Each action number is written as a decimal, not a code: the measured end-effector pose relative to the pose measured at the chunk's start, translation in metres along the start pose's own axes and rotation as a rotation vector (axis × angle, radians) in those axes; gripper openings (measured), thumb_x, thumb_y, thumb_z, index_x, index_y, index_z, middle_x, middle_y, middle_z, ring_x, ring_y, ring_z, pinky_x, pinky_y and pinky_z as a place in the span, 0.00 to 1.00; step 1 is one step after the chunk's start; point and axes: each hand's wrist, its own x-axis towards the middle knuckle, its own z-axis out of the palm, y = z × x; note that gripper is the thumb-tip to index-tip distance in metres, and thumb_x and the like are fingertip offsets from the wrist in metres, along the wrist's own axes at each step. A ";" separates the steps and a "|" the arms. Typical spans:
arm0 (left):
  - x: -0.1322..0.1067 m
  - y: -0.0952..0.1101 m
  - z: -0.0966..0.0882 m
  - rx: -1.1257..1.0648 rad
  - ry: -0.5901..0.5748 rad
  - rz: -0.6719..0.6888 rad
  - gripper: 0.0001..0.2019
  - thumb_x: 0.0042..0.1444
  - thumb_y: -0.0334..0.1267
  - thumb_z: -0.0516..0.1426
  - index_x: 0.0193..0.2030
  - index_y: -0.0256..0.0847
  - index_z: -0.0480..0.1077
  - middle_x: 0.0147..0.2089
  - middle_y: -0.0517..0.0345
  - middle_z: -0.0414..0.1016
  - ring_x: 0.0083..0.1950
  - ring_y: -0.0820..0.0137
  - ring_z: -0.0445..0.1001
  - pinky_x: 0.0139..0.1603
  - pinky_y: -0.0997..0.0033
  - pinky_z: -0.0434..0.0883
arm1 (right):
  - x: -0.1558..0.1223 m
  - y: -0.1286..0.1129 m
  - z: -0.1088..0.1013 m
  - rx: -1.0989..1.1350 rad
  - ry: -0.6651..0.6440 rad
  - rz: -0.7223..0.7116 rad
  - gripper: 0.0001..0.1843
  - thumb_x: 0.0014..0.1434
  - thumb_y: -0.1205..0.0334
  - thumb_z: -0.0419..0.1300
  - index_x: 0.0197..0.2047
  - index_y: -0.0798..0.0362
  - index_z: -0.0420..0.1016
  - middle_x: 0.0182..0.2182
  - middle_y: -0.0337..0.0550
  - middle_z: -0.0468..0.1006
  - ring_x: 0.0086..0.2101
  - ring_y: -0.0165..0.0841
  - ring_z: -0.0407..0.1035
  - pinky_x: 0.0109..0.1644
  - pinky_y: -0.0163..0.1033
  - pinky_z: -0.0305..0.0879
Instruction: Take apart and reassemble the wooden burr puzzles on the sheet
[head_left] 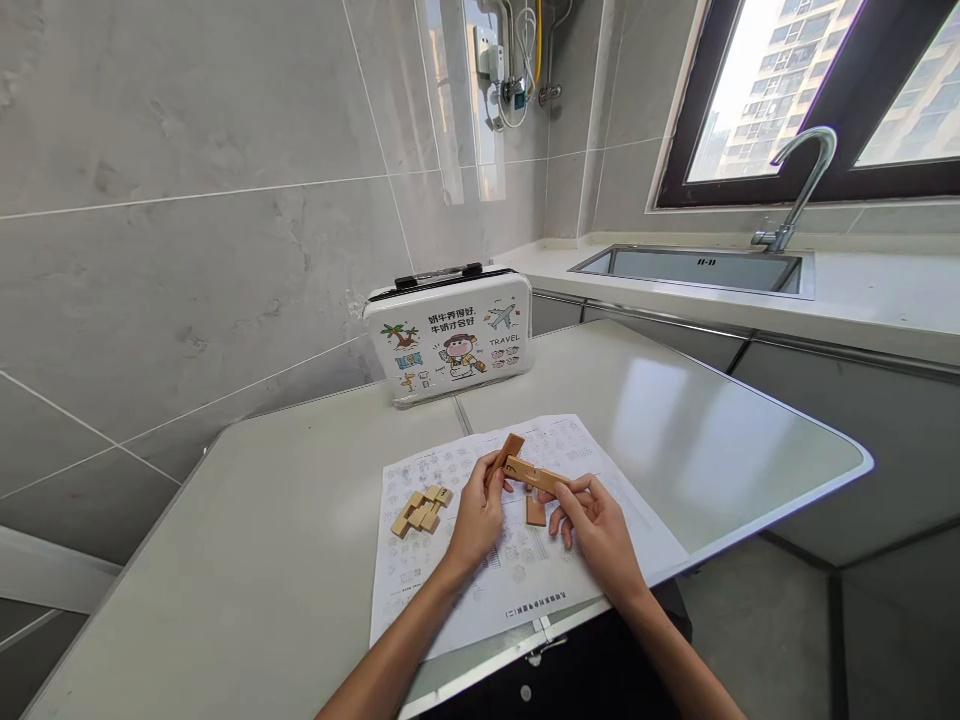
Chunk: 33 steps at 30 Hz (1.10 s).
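Left hand grips tilted wooden stick; right hand pinches end of wooden bar; small blocks clustered on printed paper, left of both hands

The table carries paper and a case.

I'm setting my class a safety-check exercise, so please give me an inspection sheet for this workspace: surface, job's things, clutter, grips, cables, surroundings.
Surface: pale table, printed sheet on it.
Job's things: two wooden bars held up; a short block between the grips; a wooden cluster on the sheet's left.
Clutter: white cartoon case standing at the back.
Grips: left grip and right grip both closed on wooden bars.
Cables: white cable by the far wall.
Surroundings: sink, tap, window.
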 end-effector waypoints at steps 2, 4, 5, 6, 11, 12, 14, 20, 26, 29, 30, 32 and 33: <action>-0.002 -0.002 0.001 0.006 -0.002 0.031 0.17 0.73 0.45 0.50 0.62 0.43 0.67 0.56 0.49 0.78 0.51 0.64 0.76 0.58 0.60 0.71 | -0.001 0.002 0.003 -0.005 0.008 -0.001 0.24 0.63 0.38 0.65 0.35 0.48 0.62 0.40 0.49 0.85 0.24 0.30 0.72 0.23 0.35 0.61; -0.004 -0.001 0.002 0.005 -0.026 0.065 0.17 0.73 0.45 0.50 0.65 0.44 0.65 0.62 0.48 0.75 0.57 0.63 0.76 0.62 0.58 0.70 | -0.001 0.003 0.004 -0.006 0.022 -0.005 0.24 0.63 0.38 0.65 0.34 0.48 0.61 0.40 0.49 0.85 0.24 0.31 0.72 0.23 0.35 0.62; -0.005 -0.001 0.003 0.010 -0.031 0.078 0.18 0.73 0.44 0.50 0.66 0.45 0.65 0.64 0.48 0.75 0.59 0.62 0.75 0.64 0.57 0.70 | -0.002 0.002 0.004 -0.007 0.030 -0.007 0.24 0.63 0.38 0.65 0.34 0.48 0.62 0.41 0.49 0.85 0.24 0.31 0.72 0.23 0.36 0.62; -0.006 0.000 0.003 0.020 -0.031 0.087 0.19 0.73 0.44 0.50 0.66 0.45 0.64 0.65 0.47 0.74 0.61 0.61 0.75 0.65 0.56 0.69 | -0.002 0.002 0.004 -0.009 0.038 -0.008 0.24 0.63 0.38 0.65 0.34 0.48 0.62 0.41 0.50 0.85 0.24 0.31 0.72 0.23 0.36 0.62; -0.008 0.000 0.003 0.130 -0.016 0.119 0.21 0.73 0.41 0.50 0.70 0.46 0.61 0.65 0.48 0.74 0.65 0.59 0.74 0.67 0.54 0.69 | -0.001 0.000 0.003 -0.011 0.043 0.026 0.26 0.60 0.35 0.66 0.32 0.48 0.62 0.38 0.49 0.85 0.24 0.32 0.72 0.24 0.37 0.63; -0.008 0.000 0.002 0.156 -0.008 0.127 0.21 0.73 0.40 0.49 0.71 0.46 0.61 0.65 0.48 0.75 0.64 0.59 0.74 0.66 0.54 0.69 | -0.001 0.001 0.004 -0.010 0.039 0.031 0.27 0.60 0.35 0.66 0.32 0.48 0.62 0.37 0.48 0.85 0.23 0.32 0.72 0.23 0.37 0.62; -0.008 -0.001 0.000 0.201 0.004 0.153 0.21 0.74 0.40 0.48 0.71 0.47 0.61 0.65 0.49 0.75 0.64 0.60 0.75 0.66 0.55 0.70 | -0.002 0.002 0.004 -0.013 0.026 0.036 0.28 0.59 0.34 0.67 0.32 0.48 0.62 0.35 0.47 0.85 0.22 0.31 0.71 0.23 0.37 0.62; -0.009 -0.002 -0.003 0.254 -0.037 0.231 0.21 0.75 0.38 0.47 0.71 0.49 0.61 0.69 0.51 0.71 0.69 0.62 0.70 0.70 0.52 0.67 | -0.004 0.007 0.005 -0.070 -0.106 0.029 0.26 0.63 0.36 0.64 0.33 0.49 0.64 0.31 0.44 0.83 0.21 0.29 0.69 0.27 0.38 0.64; -0.009 -0.003 -0.004 0.228 -0.016 0.228 0.20 0.74 0.39 0.48 0.70 0.51 0.65 0.67 0.52 0.74 0.67 0.62 0.73 0.69 0.52 0.69 | -0.005 0.008 0.005 -0.086 -0.166 0.053 0.27 0.62 0.33 0.64 0.33 0.49 0.65 0.29 0.42 0.82 0.20 0.30 0.68 0.26 0.38 0.62; -0.008 -0.003 -0.005 0.217 -0.028 0.202 0.20 0.74 0.39 0.48 0.70 0.51 0.65 0.67 0.54 0.74 0.67 0.62 0.72 0.69 0.53 0.69 | -0.005 0.010 0.005 -0.104 -0.187 0.059 0.27 0.62 0.33 0.64 0.33 0.49 0.65 0.28 0.42 0.82 0.19 0.30 0.68 0.25 0.37 0.62; -0.008 -0.003 -0.006 0.216 -0.030 0.196 0.20 0.74 0.39 0.48 0.70 0.52 0.65 0.68 0.55 0.73 0.68 0.62 0.72 0.69 0.54 0.69 | -0.005 0.010 0.005 -0.110 -0.189 0.056 0.27 0.62 0.33 0.63 0.33 0.49 0.65 0.28 0.41 0.82 0.19 0.30 0.68 0.25 0.37 0.63; -0.008 -0.002 -0.006 0.215 -0.030 0.189 0.20 0.74 0.39 0.48 0.70 0.52 0.65 0.68 0.55 0.73 0.68 0.62 0.72 0.70 0.54 0.68 | -0.005 0.011 0.005 -0.123 -0.186 0.046 0.27 0.62 0.34 0.63 0.33 0.49 0.65 0.27 0.41 0.81 0.19 0.30 0.68 0.25 0.37 0.63; -0.008 -0.002 -0.006 0.214 -0.027 0.188 0.20 0.74 0.38 0.48 0.70 0.52 0.65 0.68 0.55 0.73 0.68 0.62 0.72 0.70 0.54 0.68 | -0.006 0.011 0.006 -0.128 -0.185 0.042 0.26 0.63 0.34 0.63 0.33 0.49 0.65 0.27 0.41 0.81 0.19 0.29 0.68 0.26 0.37 0.63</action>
